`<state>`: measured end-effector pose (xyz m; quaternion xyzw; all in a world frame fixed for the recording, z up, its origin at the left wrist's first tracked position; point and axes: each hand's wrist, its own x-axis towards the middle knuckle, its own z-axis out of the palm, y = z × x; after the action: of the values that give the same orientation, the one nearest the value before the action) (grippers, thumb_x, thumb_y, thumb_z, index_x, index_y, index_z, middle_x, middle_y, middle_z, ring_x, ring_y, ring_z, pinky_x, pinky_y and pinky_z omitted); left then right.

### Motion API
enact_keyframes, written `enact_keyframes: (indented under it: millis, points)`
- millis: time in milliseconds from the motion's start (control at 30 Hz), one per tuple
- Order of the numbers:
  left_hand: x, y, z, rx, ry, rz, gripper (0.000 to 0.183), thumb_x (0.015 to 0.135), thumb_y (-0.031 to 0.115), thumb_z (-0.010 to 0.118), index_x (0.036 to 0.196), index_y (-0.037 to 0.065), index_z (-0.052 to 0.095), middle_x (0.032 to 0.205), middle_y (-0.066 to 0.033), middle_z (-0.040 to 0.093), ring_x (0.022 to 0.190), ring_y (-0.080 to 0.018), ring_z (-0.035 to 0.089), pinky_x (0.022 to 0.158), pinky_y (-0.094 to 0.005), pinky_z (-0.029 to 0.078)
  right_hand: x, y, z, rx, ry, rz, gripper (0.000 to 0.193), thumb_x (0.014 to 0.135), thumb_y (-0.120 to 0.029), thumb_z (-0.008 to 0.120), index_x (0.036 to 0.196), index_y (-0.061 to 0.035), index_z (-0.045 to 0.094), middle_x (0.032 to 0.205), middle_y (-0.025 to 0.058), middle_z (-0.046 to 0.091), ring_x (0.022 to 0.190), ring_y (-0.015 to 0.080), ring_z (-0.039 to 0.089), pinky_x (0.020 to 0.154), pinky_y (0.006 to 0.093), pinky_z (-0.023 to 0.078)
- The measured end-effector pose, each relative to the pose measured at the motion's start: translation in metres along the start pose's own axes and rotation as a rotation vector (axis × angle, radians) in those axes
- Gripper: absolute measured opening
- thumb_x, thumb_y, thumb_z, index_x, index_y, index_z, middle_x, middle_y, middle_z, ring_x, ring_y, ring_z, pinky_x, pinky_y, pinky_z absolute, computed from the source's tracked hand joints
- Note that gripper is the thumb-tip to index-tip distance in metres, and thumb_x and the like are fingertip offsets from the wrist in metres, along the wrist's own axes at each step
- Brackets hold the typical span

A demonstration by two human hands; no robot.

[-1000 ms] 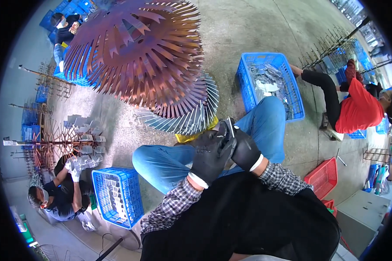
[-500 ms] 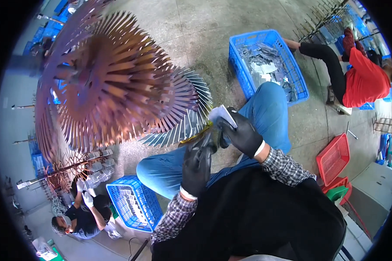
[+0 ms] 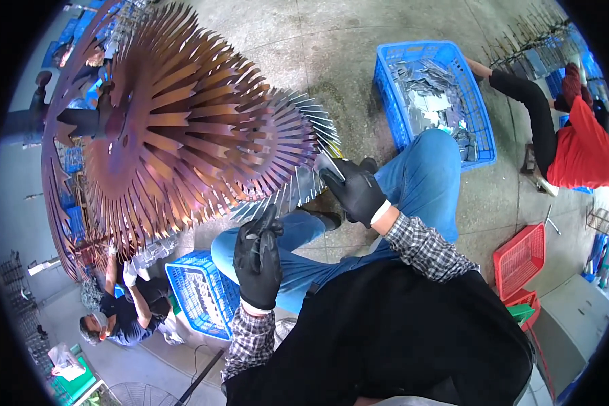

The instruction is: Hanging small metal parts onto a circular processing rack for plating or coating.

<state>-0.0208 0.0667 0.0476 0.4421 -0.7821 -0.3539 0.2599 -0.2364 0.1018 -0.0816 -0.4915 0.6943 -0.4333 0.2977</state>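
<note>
My right hand (image 3: 352, 193), in a black glove, is closed on a thin flat grey metal plate (image 3: 328, 166). The plate's far end is beside the outer tier of a big round rack (image 3: 183, 122) with many bronze and purple metal prongs. Pale flat plates (image 3: 287, 193) line the rack's near edge. My left hand (image 3: 258, 260), also black-gloved, is raised below the rack's near side, apart from it. Its fingers are loosely bent and spread a little, and I see nothing in them.
A blue crate (image 3: 477, 101) of flat metal pieces stands beyond my right knee. Another blue crate (image 3: 199, 291) is at my left. A person in red (image 3: 582, 149) sits at the right; a person in white gloves (image 3: 135, 304) works at the left. Red baskets (image 3: 519, 257) lie at the right.
My hands have drawn apart: the left moved left and down, the right moved left toward the rack with the plate. The rack's prongs, blurred before, now look sharper.
</note>
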Motion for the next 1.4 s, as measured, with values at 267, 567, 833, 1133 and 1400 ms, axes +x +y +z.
enact_keyframes:
  millis: [267,567,833,1133,1400]
  points:
    - [-0.007,-0.009,-0.005,-0.057,0.037,-0.01,0.034,0.096,0.001,0.055,0.127,-0.002,0.068,0.107,-0.0152,0.071,0.089,-0.0277,0.066,0.083,-0.0371,0.053,0.006,0.003,0.014,-0.017,0.03,-0.044,0.037,0.1,-0.027,0.065,0.126,-0.0008,0.066,0.106,0.0201,0.073,0.084,0.0387,0.069,0.075,0.0444,0.052]
    - [-0.007,-0.023,-0.015,-0.025,0.017,0.066,0.036,0.102,0.001,0.048,0.134,-0.003,0.065,0.108,-0.0135,0.07,0.087,-0.0206,0.065,0.084,-0.0318,0.051,0.009,-0.006,0.006,-0.075,-0.007,-0.079,0.029,0.1,-0.025,0.065,0.116,-0.0017,0.069,0.099,0.0195,0.073,0.081,0.0379,0.067,0.072,0.0444,0.051]
    - [0.006,-0.021,-0.017,0.094,0.065,0.214,0.036,0.095,0.003,0.059,0.13,0.001,0.067,0.115,-0.0138,0.071,0.093,-0.0263,0.067,0.086,-0.0365,0.052,0.007,-0.003,0.016,-0.142,-0.009,-0.01,0.026,0.099,-0.024,0.065,0.111,-0.0016,0.068,0.098,0.0209,0.071,0.08,0.0388,0.066,0.072,0.0444,0.051]
    - [0.06,-0.046,-0.003,0.66,-0.14,0.409,0.043,0.093,0.022,0.064,0.135,0.013,0.067,0.138,-0.0088,0.068,0.104,-0.0312,0.068,0.091,-0.0422,0.052,0.002,0.007,0.031,-0.346,0.041,-0.076,0.025,0.099,-0.022,0.064,0.113,-0.0014,0.066,0.097,0.0223,0.069,0.081,0.0397,0.066,0.073,0.0449,0.052]
    - [0.089,-0.082,0.02,0.652,-0.096,0.617,0.043,0.101,0.035,0.05,0.14,0.024,0.065,0.13,-0.0064,0.072,0.099,-0.0331,0.07,0.095,-0.0479,0.05,0.0,0.005,0.037,-0.301,0.136,-0.143,0.028,0.099,-0.018,0.063,0.122,-0.0023,0.067,0.101,0.0225,0.071,0.084,0.0405,0.068,0.075,0.0445,0.053]
